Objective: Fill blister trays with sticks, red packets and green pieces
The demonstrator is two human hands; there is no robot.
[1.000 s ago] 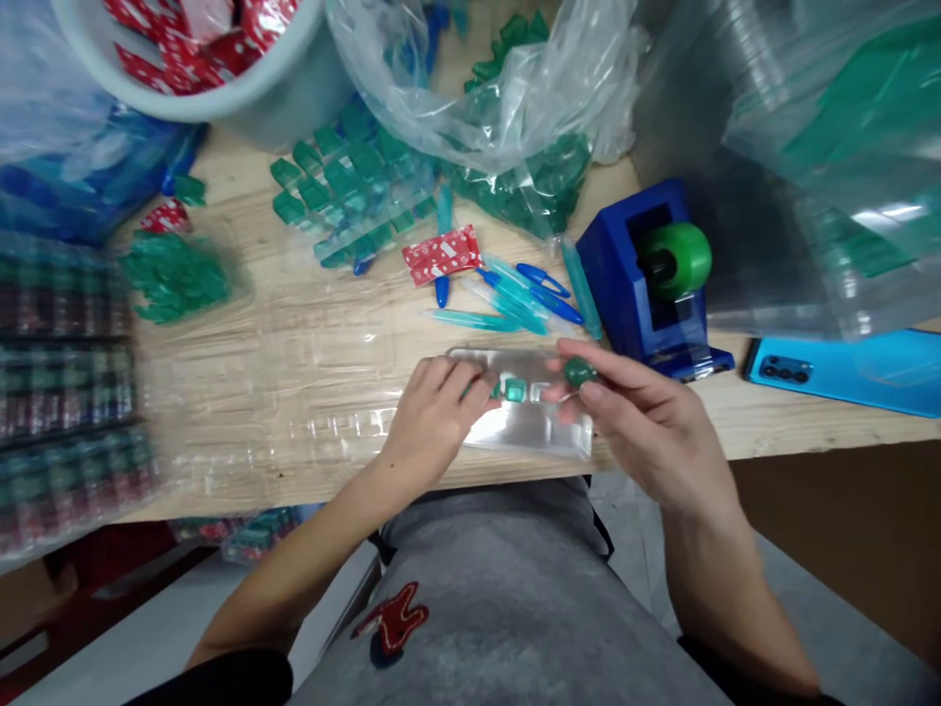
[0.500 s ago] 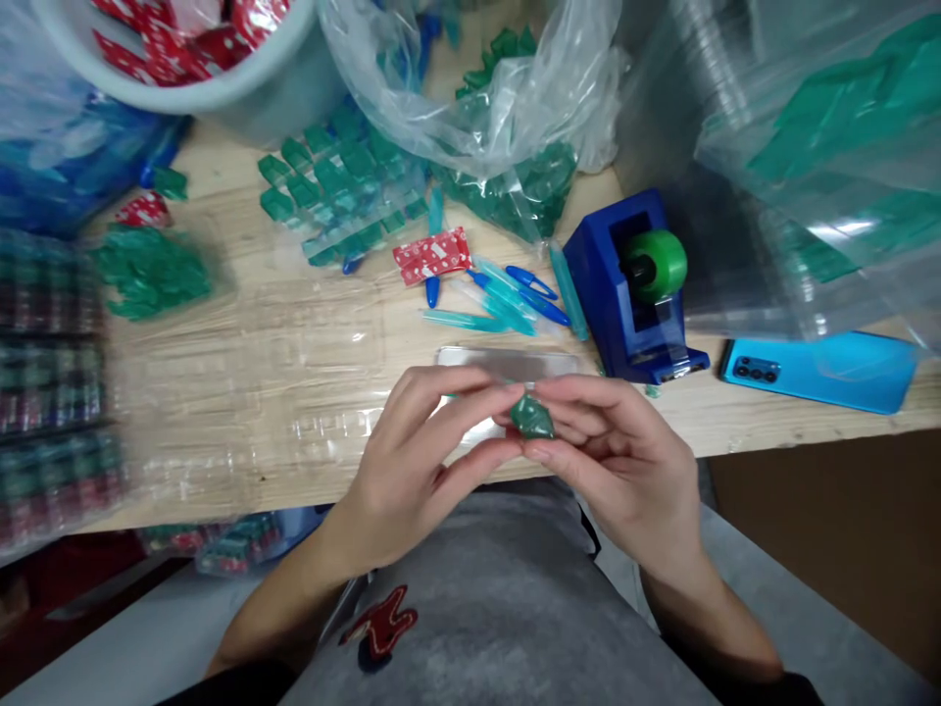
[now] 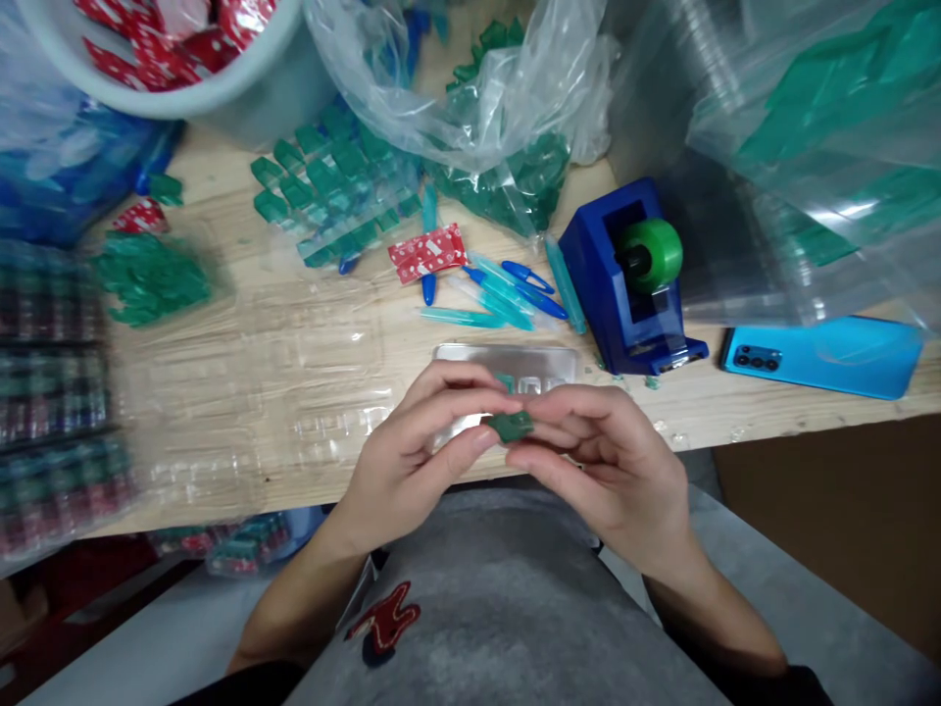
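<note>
A small dark green, shiny translucent piece [image 3: 509,426] is held between my two hands just over the table's front edge. My left hand [image 3: 412,461] pinches its left side between thumb and fingers. On the other side, my right hand [image 3: 614,466] has its fingertips closed on the piece's right end. Whether it is a folded wrapper or a solid block, I cannot tell. Behind my fingers lies a shallow silver tray [image 3: 507,356], partly hidden, with a few clear and green small pieces in it.
Pens [image 3: 504,294] and a red patterned packet [image 3: 427,253] lie beyond the tray. A blue tape dispenser [image 3: 599,255] and blue phone [image 3: 823,360] stand right. Green blocks [image 3: 345,167], a plastic bag [image 3: 470,118], a bucket [image 3: 213,98] and clear trays [image 3: 191,392] fill the back and left.
The green piece has shifted slightly left and turned flatter between my fingers. My right thumb has moved a little left, and more of the silver tray shows.
</note>
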